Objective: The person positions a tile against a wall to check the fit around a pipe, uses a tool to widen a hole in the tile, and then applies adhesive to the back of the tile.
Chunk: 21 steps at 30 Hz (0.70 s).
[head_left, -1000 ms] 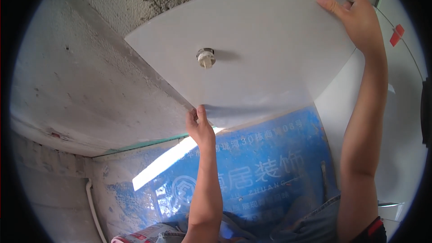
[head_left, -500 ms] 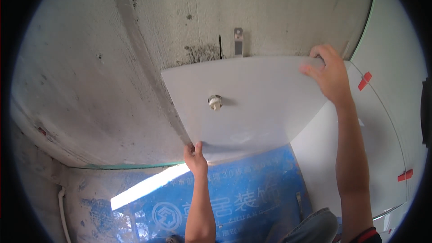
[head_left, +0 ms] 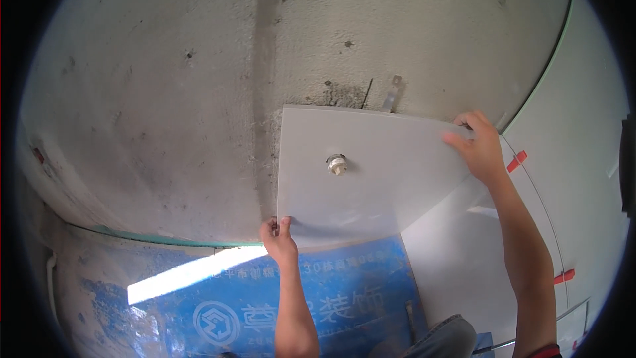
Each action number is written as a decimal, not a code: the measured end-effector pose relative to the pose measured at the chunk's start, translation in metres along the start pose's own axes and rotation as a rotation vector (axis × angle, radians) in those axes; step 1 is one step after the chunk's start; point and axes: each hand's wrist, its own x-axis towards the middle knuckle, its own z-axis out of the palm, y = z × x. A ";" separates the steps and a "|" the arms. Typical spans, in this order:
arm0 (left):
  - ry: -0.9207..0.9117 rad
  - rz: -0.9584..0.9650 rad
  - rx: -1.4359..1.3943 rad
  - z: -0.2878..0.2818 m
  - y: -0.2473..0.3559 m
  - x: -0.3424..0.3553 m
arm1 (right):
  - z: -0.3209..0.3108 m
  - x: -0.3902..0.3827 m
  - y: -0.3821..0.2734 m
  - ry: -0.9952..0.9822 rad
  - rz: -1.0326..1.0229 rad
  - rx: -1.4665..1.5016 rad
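Note:
A pale tile (head_left: 358,199) lies against the rough grey wall (head_left: 165,106), with a white pipe fitting (head_left: 336,164) poking through a round hole in it. My left hand (head_left: 278,235) grips the tile's lower left edge, thumb on the face and fingers partly hidden at the edge. My right hand (head_left: 480,149) holds the upper right corner, fingers curled over the top edge and thumb at the face. Just above the tile are a small metal strap (head_left: 395,86) and a dark slot in the wall.
Tiled wall (head_left: 576,126) on the right has red wedge spacers (head_left: 517,161) along its seams. A blue printed sheet (head_left: 199,295) covers the floor, crossed by a bright strip of light. A white pipe (head_left: 50,275) runs at the lower left, and my bent knee (head_left: 447,338) shows below.
The view has shifted, so the tile and both hands sit lower in it and more bare wall shows above. The tile's left edge now appears nearly vertical. Both hands still grip it.

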 end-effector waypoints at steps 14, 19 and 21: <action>0.061 -0.005 0.033 0.003 -0.001 0.001 | 0.003 0.003 0.007 -0.042 0.041 -0.046; 0.023 0.009 0.031 0.000 -0.001 0.003 | 0.001 0.002 0.000 -0.022 0.110 0.068; 0.002 -0.021 0.005 -0.001 0.007 0.001 | -0.001 0.003 0.005 -0.032 0.079 0.029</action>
